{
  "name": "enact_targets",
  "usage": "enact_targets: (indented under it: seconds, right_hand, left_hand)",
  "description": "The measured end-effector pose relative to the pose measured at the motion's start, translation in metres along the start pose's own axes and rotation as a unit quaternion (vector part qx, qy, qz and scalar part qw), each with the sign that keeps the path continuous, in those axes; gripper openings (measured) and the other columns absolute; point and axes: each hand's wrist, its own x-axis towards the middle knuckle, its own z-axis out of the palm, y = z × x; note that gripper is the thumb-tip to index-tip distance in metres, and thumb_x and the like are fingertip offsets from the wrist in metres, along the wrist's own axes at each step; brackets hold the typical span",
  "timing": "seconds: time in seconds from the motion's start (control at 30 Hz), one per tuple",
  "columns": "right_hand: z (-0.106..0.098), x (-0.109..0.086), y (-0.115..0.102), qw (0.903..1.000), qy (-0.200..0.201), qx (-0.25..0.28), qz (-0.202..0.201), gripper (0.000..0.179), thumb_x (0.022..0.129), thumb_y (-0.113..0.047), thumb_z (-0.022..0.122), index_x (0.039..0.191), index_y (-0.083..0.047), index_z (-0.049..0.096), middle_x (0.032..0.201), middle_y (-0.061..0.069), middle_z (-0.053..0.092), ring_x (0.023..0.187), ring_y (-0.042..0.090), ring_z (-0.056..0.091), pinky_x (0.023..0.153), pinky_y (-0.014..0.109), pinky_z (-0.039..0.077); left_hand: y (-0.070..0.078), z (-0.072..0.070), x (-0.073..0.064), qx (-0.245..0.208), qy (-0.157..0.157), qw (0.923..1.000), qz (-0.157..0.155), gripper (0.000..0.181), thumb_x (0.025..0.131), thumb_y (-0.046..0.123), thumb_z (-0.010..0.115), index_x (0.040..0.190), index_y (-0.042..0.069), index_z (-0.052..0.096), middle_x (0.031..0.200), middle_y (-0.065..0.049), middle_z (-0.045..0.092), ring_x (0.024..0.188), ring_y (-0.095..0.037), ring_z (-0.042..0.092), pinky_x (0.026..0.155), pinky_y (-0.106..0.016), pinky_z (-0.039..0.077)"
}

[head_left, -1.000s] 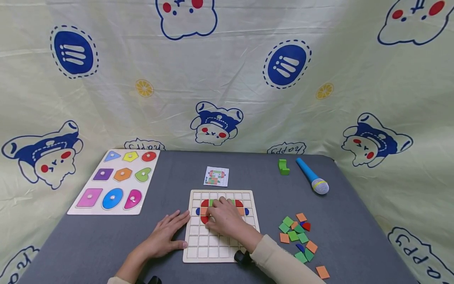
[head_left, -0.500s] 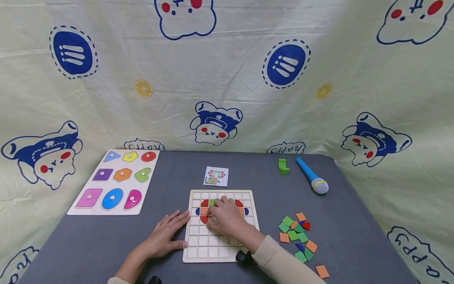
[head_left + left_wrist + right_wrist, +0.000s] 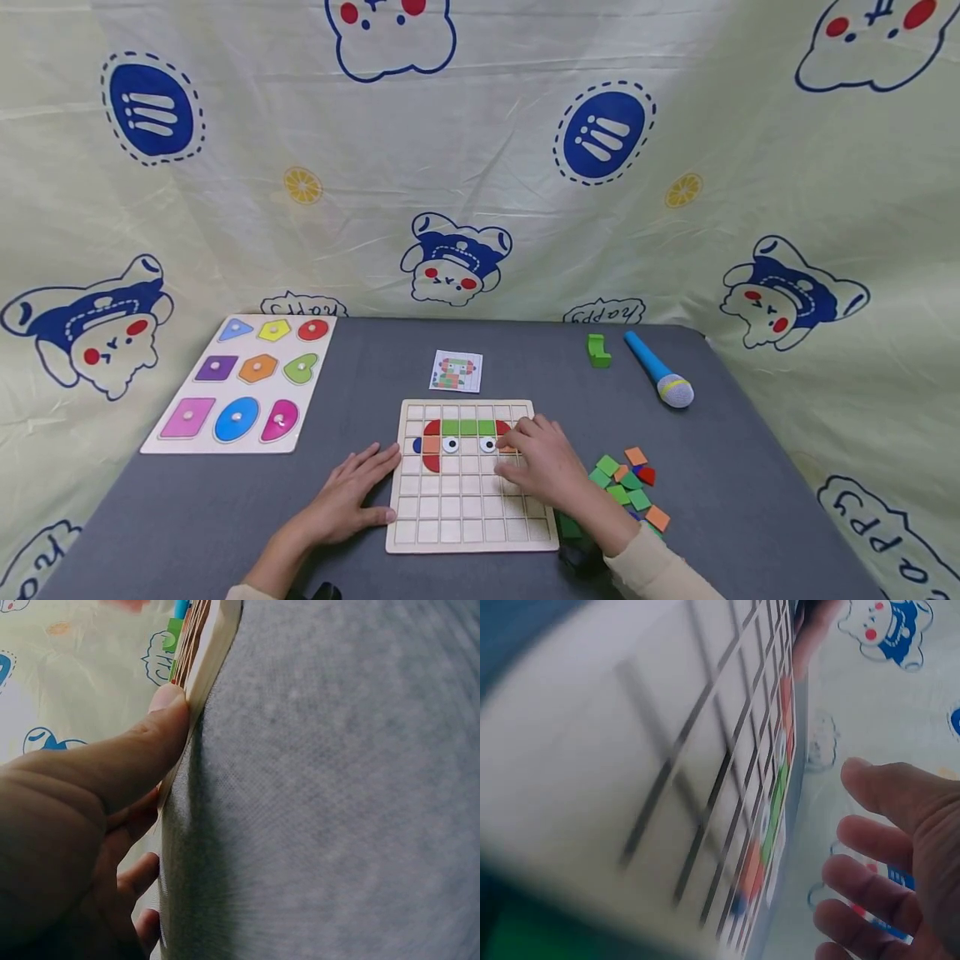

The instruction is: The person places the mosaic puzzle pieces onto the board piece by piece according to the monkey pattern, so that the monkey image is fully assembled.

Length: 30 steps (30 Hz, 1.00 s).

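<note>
A wooden grid board [image 3: 450, 533] lies on the grey table. In its upper rows sit a strip of green square tiles [image 3: 468, 427], red rounded tiles [image 3: 432, 463], an orange tile [image 3: 431, 445], a blue half-round tile [image 3: 417, 446] and two eye tiles [image 3: 450, 445]. My left hand [image 3: 352, 492] rests at the board's left edge; the left wrist view shows the thumb [image 3: 150, 742] against its side. Over the board's right part is my right hand [image 3: 547, 467], hiding some tiles there. In the right wrist view this hand [image 3: 900, 847] has its fingers apart and holds nothing.
Loose coloured tiles [image 3: 637, 499] lie right of the board, partly behind the right forearm. A small pattern card [image 3: 456, 372] lies beyond the board. Further back are a green block [image 3: 598, 351] and a blue toy microphone [image 3: 660, 371]. A shape puzzle [image 3: 240, 383] is at left.
My right hand has moved right from the middle of the board toward its right edge, uncovering the green strip and both eye tiles. The left hand stays at the board's edge.
</note>
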Motion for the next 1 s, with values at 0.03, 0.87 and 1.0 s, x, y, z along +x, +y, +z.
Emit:
enact_targets:
  seconds: [0.03, 0.87, 1.0]
  right_hand:
    - [-0.003, -0.005, 0.005, 1.0000, -0.001, 0.002, 0.008, 0.025, 0.073, -0.035, 0.079, 0.092, -0.019, 0.072, 0.085, -0.005, 0.058, 0.082, 0.012, 0.046, 0.075, 0.034, 0.040]
    - [-0.018, -0.079, 0.081, 0.9975, -0.003, -0.029, 0.064, 0.030, 0.068, -0.034, 0.082, 0.093, -0.021, 0.071, 0.087, -0.009, 0.057, 0.084, 0.011, 0.049, 0.073, 0.033, 0.041]
    - [-0.019, -0.075, 0.092, 0.9945, -0.012, -0.026, 0.101, 0.029, 0.070, -0.033, 0.081, 0.094, -0.020, 0.071, 0.089, -0.005, 0.059, 0.080, 0.011, 0.045, 0.067, 0.029, 0.034]
  left_hand:
    - [0.000, 0.000, 0.000, 0.001, 0.000, 1.0000, 0.000, 0.079, 0.078, 0.039, 0.073, 0.144, 0.010, 0.040, 0.153, -0.006, 0.036, 0.143, -0.038, 0.022, 0.112, -0.065, 0.013]
    - [0.000, 0.000, 0.000, 0.005, 0.003, 1.0000, 0.004, 0.078, 0.079, 0.039, 0.073, 0.144, 0.011, 0.040, 0.153, -0.006, 0.036, 0.143, -0.037, 0.023, 0.112, -0.065, 0.013]
    - [0.000, 0.000, -0.001, 0.007, 0.006, 0.9999, 0.009, 0.078, 0.079, 0.038, 0.073, 0.144, 0.010, 0.040, 0.152, -0.006, 0.036, 0.143, -0.038, 0.024, 0.112, -0.065, 0.014]
